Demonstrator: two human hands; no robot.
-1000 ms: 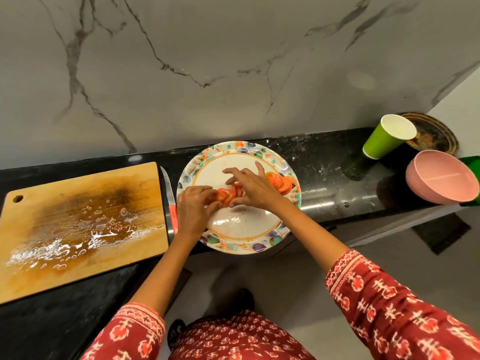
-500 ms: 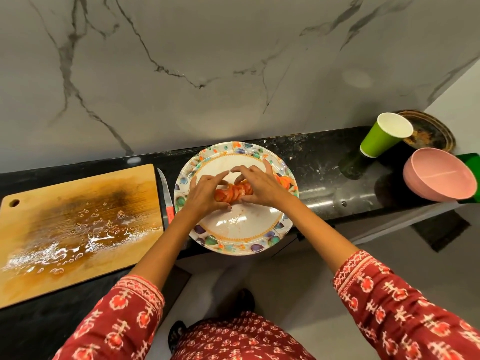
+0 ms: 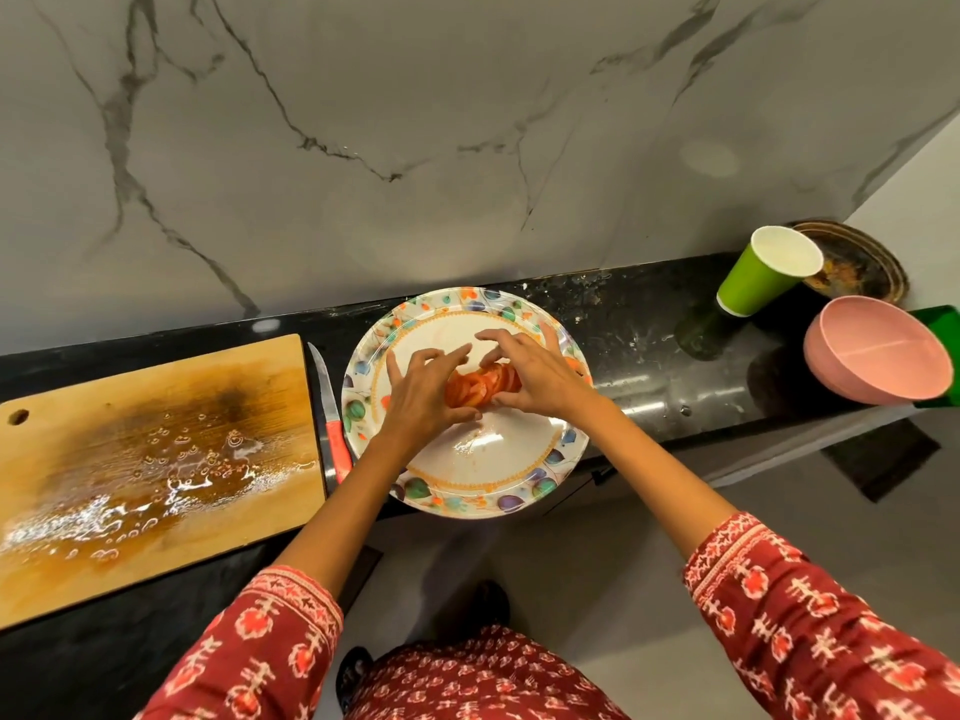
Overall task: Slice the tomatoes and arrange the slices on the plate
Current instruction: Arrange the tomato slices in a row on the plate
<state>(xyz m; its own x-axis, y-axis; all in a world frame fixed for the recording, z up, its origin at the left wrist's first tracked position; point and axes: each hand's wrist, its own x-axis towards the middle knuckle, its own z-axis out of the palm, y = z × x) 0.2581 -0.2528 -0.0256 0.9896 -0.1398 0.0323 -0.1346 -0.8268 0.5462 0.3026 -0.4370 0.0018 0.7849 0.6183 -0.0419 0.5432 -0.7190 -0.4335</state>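
Both hands meet at the centre of the frame: our left hand point(image 3: 422, 391) and our right hand point(image 3: 540, 375) cup a row of tomato slices point(image 3: 482, 386) between curled fingers and thumbs, holding it from both ends. We see the slices lying on the patterned plate point(image 3: 470, 491). Left of the plate, a knife point(image 3: 330, 414) lies beside the wet cutting board point(image 3: 150, 459) on the black surface point(image 3: 634, 345).
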